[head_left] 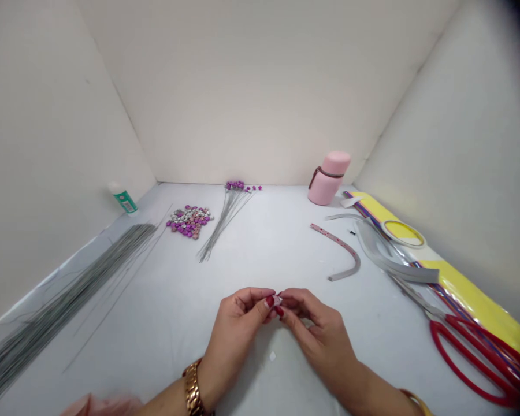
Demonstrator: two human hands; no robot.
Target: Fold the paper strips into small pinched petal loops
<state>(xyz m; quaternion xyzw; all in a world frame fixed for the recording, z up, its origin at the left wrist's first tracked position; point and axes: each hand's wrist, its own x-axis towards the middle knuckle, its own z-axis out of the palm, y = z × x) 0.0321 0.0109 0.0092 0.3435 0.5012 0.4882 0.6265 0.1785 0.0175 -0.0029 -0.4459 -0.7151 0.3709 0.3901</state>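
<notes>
My left hand point(239, 320) is closed, thumb and fingers pinching a small pale, pinkish folded paper piece point(278, 300). From the other side, my right hand point(318, 326) is closed on the same piece with thumb and forefinger, so the fingertips nearly meet and hide part of it. On the table just below the hands lies a tiny white scrap point(273, 356). Farther off, a heap of small puffy pieces point(189, 221) in purple, silver and pink sits to the left. Beside it rests a bunch of thin wires point(227, 222) with purple heads point(235, 185).
Left, a long bundle of grey wires point(82, 283) and a green-white glue bottle point(125, 199). Right, a curved patterned strip bundle point(344, 248), silver strips point(390, 263), red-handled scissors point(472, 346), a tape roll point(403, 233) and yellow packs point(472, 292). A pink flask point(329, 178) stands behind.
</notes>
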